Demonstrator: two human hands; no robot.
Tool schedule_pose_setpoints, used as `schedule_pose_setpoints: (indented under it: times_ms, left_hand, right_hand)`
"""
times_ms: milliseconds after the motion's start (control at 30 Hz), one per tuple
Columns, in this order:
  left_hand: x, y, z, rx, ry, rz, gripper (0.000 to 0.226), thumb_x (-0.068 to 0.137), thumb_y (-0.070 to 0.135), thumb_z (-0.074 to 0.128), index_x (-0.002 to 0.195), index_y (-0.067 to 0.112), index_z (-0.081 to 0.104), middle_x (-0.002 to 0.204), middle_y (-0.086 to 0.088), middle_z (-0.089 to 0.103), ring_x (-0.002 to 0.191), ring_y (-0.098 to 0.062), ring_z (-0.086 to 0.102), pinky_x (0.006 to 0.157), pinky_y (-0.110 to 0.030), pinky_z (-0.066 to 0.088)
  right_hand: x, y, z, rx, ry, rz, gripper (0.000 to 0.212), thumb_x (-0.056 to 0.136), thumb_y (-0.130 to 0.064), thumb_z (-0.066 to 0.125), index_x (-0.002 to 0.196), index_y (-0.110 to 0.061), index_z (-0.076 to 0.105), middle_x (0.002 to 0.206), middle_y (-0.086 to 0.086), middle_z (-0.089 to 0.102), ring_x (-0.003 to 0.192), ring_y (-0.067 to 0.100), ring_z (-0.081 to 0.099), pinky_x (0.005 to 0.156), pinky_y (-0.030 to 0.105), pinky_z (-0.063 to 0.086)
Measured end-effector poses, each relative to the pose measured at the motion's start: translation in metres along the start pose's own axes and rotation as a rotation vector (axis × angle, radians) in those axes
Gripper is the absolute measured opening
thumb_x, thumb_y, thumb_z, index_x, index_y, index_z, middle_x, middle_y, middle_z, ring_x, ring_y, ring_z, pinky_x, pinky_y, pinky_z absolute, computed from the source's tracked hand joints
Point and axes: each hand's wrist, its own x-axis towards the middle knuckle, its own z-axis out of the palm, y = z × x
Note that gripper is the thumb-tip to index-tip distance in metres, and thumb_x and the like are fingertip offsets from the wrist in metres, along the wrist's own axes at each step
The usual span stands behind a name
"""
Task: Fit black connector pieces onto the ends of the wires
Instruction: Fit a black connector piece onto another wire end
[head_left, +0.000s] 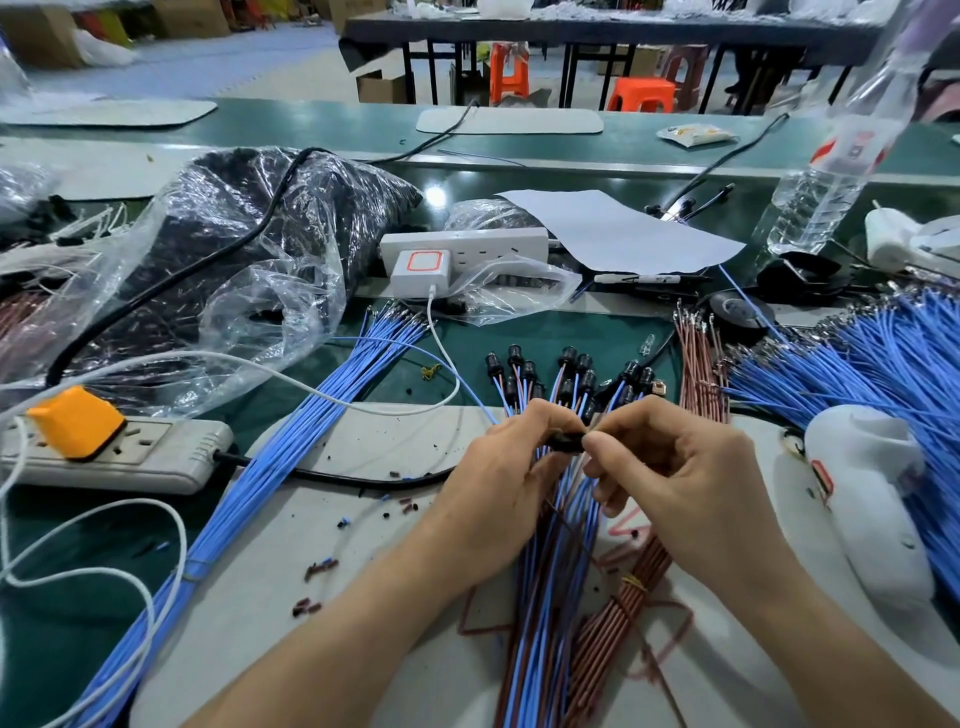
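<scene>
Black connector piece (563, 442) sits pinched in the left hand (506, 483), held level above the pale mat so its open end faces the right hand (680, 478). That hand's thumb and forefinger are closed tight at the connector's mouth, seemingly feeding in a single wire whose tip is hidden behind them. Beneath both hands runs the mixed bundle of blue and brown wires (550, 597), and the finished connectors (571, 371) fan out beyond the knuckles, likely kept forward so done ends stay apart from bare ones on the worktop (545, 332).
</scene>
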Motion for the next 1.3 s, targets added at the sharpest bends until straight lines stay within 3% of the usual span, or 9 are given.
schedule_pose_setpoints:
  times_ms: [133,300,433,533,633,800,1000,1133,1300]
  left_hand:
    - [0.001,0.000,-0.001,-0.016,0.013,-0.012,0.023,0.088,0.003,0.051,0.108,0.010,0.057,0.100,-0.001,0.068,0.098,-0.015,0.063,0.085,-0.020,0.047]
    - [0.001,-0.001,0.000,-0.056,-0.003,-0.054,0.018,0.089,0.008,0.055,0.106,0.008,0.058,0.102,-0.001,0.070,0.100,-0.016,0.064,0.087,-0.029,0.049]
    - [0.001,0.000,-0.001,-0.076,-0.006,-0.061,0.017,0.086,0.015,0.054,0.102,0.012,0.058,0.099,0.010,0.068,0.098,-0.009,0.064,0.087,-0.022,0.048]
    - [0.000,-0.001,-0.001,-0.091,-0.004,-0.083,0.019,0.086,0.020,0.056,0.102,0.011,0.059,0.100,0.005,0.071,0.098,-0.013,0.065,0.089,-0.035,0.050]
    - [0.000,0.000,-0.002,-0.108,-0.003,-0.097,0.020,0.086,0.021,0.057,0.102,0.011,0.060,0.099,0.002,0.072,0.097,-0.013,0.066,0.088,-0.038,0.050]
    - [0.000,0.000,-0.001,-0.089,-0.006,-0.049,0.021,0.086,0.021,0.058,0.103,0.008,0.060,0.099,0.010,0.068,0.096,-0.005,0.065,0.086,-0.023,0.049]
    - [-0.001,0.000,-0.002,-0.130,-0.008,-0.077,0.018,0.086,0.020,0.059,0.102,0.011,0.060,0.095,0.010,0.070,0.093,-0.006,0.066,0.086,-0.030,0.051]
    - [0.000,0.000,-0.002,-0.141,-0.021,-0.059,0.020,0.087,0.019,0.060,0.103,0.007,0.061,0.094,0.015,0.068,0.090,0.001,0.066,0.084,-0.021,0.050]
    - [-0.001,-0.002,-0.002,-0.158,-0.019,-0.068,0.015,0.087,0.016,0.061,0.099,0.008,0.061,0.084,0.028,0.062,0.081,0.014,0.061,0.075,-0.007,0.043]
  right_hand:
    - [0.001,0.003,0.000,0.018,-0.011,0.031,0.011,0.083,-0.004,0.069,0.076,-0.012,0.065,0.063,0.004,0.069,0.051,0.014,0.067,0.052,0.023,0.056]
    - [0.003,0.004,-0.003,0.211,-0.044,0.182,0.009,0.085,-0.002,0.066,0.076,-0.002,0.065,0.060,0.014,0.067,0.046,0.021,0.063,0.045,0.025,0.052]
    - [0.006,0.005,-0.005,0.358,-0.056,0.299,0.014,0.083,-0.006,0.065,0.074,0.003,0.062,0.058,0.017,0.065,0.044,0.022,0.060,0.041,0.024,0.049]
    - [0.008,0.005,-0.005,0.361,-0.087,0.258,0.015,0.077,-0.011,0.066,0.078,0.003,0.062,0.063,0.017,0.068,0.049,0.020,0.063,0.047,0.024,0.052]
    - [0.009,0.004,-0.006,0.359,-0.104,0.256,0.018,0.075,-0.012,0.066,0.080,0.004,0.062,0.064,0.017,0.068,0.050,0.020,0.063,0.048,0.024,0.053]
    - [0.009,0.007,-0.008,0.402,-0.121,0.403,0.020,0.075,-0.018,0.067,0.071,0.001,0.061,0.059,0.017,0.065,0.045,0.019,0.059,0.039,0.022,0.046]
    - [0.009,0.004,-0.009,0.399,-0.149,0.309,0.019,0.072,-0.014,0.067,0.079,0.003,0.062,0.062,0.016,0.067,0.050,0.019,0.062,0.048,0.023,0.052]
    - [0.011,0.005,-0.011,0.406,-0.182,0.358,0.018,0.074,-0.013,0.066,0.078,0.004,0.061,0.061,0.016,0.066,0.047,0.019,0.061,0.042,0.021,0.049]
    - [0.012,0.004,-0.014,0.462,-0.230,0.380,0.013,0.071,-0.011,0.067,0.077,0.000,0.063,0.065,0.018,0.067,0.051,0.021,0.062,0.047,0.023,0.052]
